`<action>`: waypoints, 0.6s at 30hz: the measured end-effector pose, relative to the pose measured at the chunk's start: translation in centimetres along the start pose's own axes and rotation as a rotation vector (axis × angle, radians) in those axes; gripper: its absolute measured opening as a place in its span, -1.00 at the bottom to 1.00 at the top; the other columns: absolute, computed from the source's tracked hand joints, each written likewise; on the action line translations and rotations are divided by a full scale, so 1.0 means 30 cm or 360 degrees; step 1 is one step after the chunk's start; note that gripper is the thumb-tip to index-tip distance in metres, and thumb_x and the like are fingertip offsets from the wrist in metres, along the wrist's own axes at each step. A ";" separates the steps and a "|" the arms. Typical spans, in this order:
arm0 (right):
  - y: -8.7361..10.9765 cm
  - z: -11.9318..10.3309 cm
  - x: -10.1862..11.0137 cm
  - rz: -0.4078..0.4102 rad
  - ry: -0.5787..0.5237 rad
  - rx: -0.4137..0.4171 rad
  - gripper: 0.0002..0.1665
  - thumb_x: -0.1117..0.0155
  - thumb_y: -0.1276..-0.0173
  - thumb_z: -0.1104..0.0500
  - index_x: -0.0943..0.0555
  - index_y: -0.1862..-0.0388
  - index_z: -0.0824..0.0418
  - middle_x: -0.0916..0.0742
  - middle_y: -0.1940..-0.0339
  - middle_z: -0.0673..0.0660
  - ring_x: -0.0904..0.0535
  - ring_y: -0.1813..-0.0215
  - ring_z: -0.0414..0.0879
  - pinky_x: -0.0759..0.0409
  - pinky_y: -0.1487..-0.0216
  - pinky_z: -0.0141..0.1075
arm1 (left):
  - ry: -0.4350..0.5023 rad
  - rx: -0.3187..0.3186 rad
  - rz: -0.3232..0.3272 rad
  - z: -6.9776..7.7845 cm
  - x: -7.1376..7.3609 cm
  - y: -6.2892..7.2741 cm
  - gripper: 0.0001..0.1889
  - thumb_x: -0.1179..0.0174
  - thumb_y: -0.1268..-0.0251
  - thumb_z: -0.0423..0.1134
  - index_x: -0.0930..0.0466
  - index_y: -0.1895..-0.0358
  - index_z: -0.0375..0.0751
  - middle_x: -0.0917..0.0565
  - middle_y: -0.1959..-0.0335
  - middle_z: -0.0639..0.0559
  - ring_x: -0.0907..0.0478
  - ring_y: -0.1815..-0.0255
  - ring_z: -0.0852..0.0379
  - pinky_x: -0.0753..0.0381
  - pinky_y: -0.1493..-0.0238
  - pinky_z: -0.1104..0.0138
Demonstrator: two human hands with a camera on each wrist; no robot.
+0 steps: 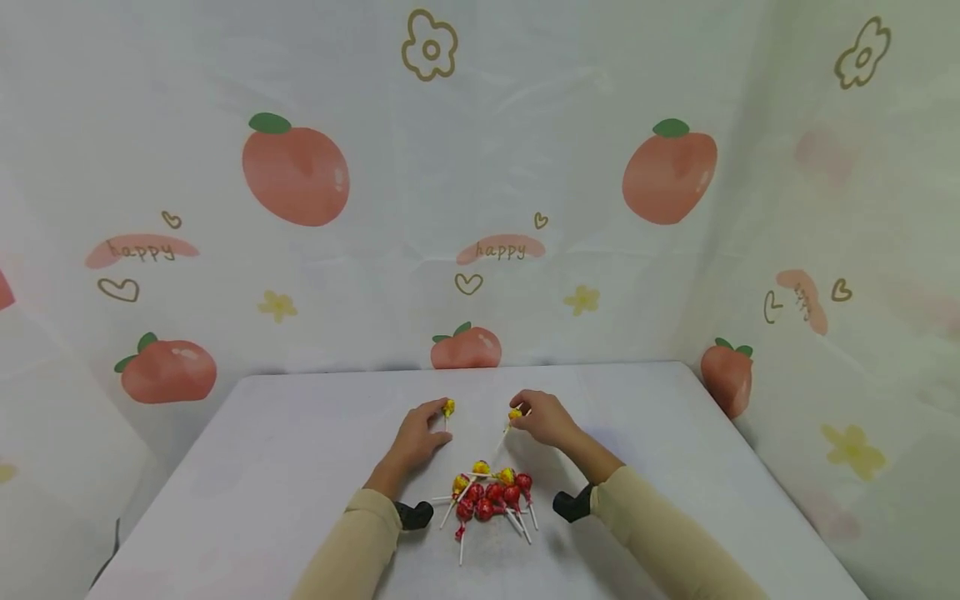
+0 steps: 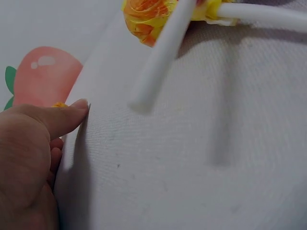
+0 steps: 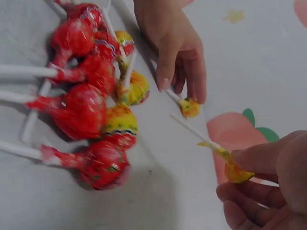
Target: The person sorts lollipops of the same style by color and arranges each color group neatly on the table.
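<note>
Left hand (image 1: pixel 417 435): thumb and fingers spread well apart, the fingers fairly straight, touching the head of one lollipop; thumb near its stick end; whether it bears the sweet's weight cannot be told.
Left lollipop (image 1: pixel 449 407): round, yellow-wrapped head on a thin white stick; at the left fingertips, beyond the heap from the person.
Right hand (image 1: pixel 549 418): fingers nearly closed, thumb and fingers pinching one lollipop by its head.
Right lollipop (image 3: pixel 238 173): round, yellow-wrapped head, thin white stick slanting out from the fingers toward the heap; well apart from the left lollipop.
Red lollipops (image 1: pixel 484 509): several, round, glossy red wrappers, white sticks; heaped between the forearms, most sticks pointing toward the person.
Yellow lollipops (image 1: pixel 481 468): three, yellow wrappers with some red, white sticks; along the far edge of the heap, beside the red ones.
Surface (image 1: pixel 262 467): white, fabric-textured, beneath the heap.
Sleeves (image 1: pixel 352 542): beige, one per arm.
Wrist fittings (image 1: pixel 573 504): black, one at each cuff.
Backdrop (image 1: pixel 480 150): white sheeting, printed with red fruit, flowers, hearts and "happy".
</note>
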State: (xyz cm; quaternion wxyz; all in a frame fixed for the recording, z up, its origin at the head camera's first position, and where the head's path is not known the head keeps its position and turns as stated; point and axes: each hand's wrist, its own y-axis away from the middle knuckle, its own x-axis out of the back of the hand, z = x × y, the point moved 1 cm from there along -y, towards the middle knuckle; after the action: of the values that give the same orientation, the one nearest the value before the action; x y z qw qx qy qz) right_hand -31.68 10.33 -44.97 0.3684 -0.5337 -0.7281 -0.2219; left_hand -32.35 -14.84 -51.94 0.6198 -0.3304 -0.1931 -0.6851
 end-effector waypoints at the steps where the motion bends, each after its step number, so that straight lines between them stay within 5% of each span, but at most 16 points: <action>1: -0.013 -0.010 0.005 -0.0019 0.0022 0.0023 -0.72 -0.38 -0.24 0.30 -0.63 0.06 0.32 -0.66 0.31 0.07 -0.54 0.25 -0.05 -0.58 0.23 -0.20 | 0.0000 -0.0001 0.0005 -0.002 -0.001 0.000 -0.35 -0.35 -0.20 -0.33 -0.37 -0.38 -0.22 -0.45 -0.31 -0.18 -0.35 -0.31 -0.17 -0.25 -0.32 -0.03; 7: -0.094 -0.047 0.027 -0.0087 0.0133 0.0075 -0.73 -0.34 -0.26 0.34 -0.65 0.05 0.33 -0.68 0.27 0.08 -0.55 0.20 -0.05 -0.59 0.14 -0.20 | 0.0020 -0.0020 0.0023 -0.007 -0.003 0.002 -0.36 -0.35 -0.20 -0.34 -0.38 -0.37 -0.24 -0.45 -0.31 -0.19 -0.34 -0.33 -0.18 -0.24 -0.33 -0.04; 18: -0.162 -0.045 -0.062 0.0064 -0.0101 0.0050 -0.70 -0.34 -0.27 0.32 -0.63 0.01 0.34 -0.68 0.22 0.12 -0.57 0.16 0.01 -0.59 0.15 -0.19 | 0.0021 -0.0014 0.0041 -0.005 -0.007 0.002 -0.35 -0.38 -0.16 -0.34 -0.40 -0.36 -0.23 -0.46 -0.30 -0.18 -0.35 -0.32 -0.17 -0.25 -0.32 -0.03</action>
State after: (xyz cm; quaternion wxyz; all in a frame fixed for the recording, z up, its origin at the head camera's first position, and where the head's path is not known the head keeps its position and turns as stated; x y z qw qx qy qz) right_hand -35.56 6.63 -45.21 0.3577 -0.5493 -0.7319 -0.1859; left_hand -32.33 -14.79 -52.20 0.6284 -0.3308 -0.1818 -0.6802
